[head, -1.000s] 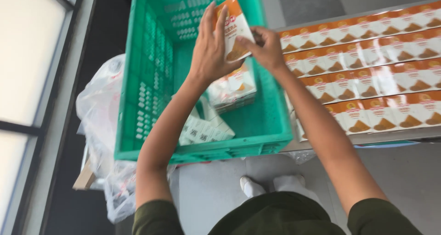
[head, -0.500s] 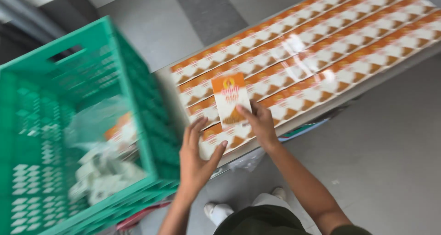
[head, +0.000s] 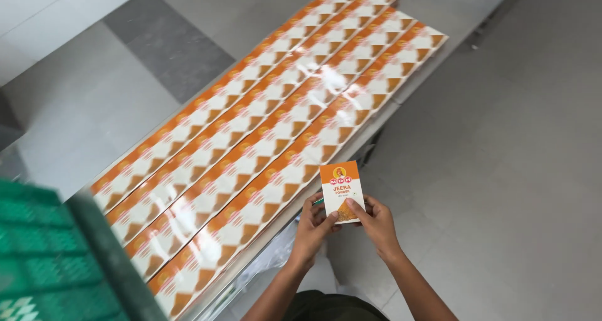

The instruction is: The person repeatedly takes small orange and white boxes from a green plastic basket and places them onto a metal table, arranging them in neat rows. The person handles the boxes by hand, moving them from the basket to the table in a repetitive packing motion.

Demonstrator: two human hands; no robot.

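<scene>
I hold a small orange-and-white carton upright in front of me with both hands. My left hand grips its lower left edge and my right hand grips its lower right corner. The carton hangs just off the near edge of a long table. Rows of matching orange-and-white cartons, wrapped in shiny film, cover that table from lower left to upper right.
A green plastic crate stands at the lower left, blurred and partly out of frame. Grey tiled floor stretches to the right and behind the table. Crumpled clear plastic hangs below the table edge near my arms.
The carton came out of the green crate and moved right with both hands, now held past the table's near edge. The view swung right, so the crate slid to the left corner.
</scene>
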